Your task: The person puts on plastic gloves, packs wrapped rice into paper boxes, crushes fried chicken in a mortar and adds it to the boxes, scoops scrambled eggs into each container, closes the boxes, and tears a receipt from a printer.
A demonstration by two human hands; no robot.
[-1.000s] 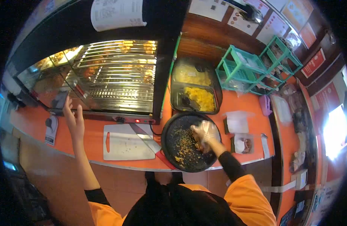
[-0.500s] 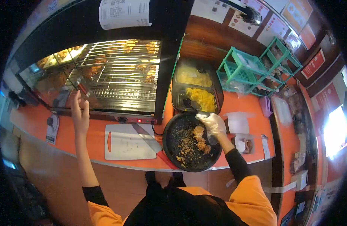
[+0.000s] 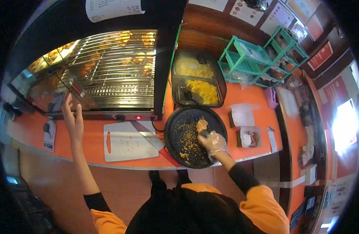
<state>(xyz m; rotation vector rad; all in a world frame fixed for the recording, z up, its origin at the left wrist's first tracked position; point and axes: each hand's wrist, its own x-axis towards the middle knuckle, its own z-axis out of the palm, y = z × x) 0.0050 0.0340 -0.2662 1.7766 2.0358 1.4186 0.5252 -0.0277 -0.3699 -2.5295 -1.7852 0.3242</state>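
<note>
My left hand (image 3: 73,119), bare, is raised before the glass door (image 3: 76,91) of the lit warmer, fingers apart beside its red handle; nothing shows in it. My right hand (image 3: 214,144), in a clear plastic glove, reaches into the right side of a round black pan (image 3: 177,148). Its fingers are bent together over something I cannot make out, with a dark patch at their tips. A fried piece (image 3: 201,124) lies just beyond them, and brown crumbs (image 3: 187,142) cover the pan's middle.
A white board (image 3: 128,146) and a knife (image 3: 146,134) lie left of the pan. Behind it stands a black tray (image 3: 222,87) with yellow food. Two open boxes (image 3: 243,117) are to the right, green racks (image 3: 241,62) further back. Fried pieces fill the warmer (image 3: 121,113).
My right hand has moved down and closed in over the pan, covering pieces that showed before. My left hand stays raised near the door handle. The whole view has shifted slightly.
</note>
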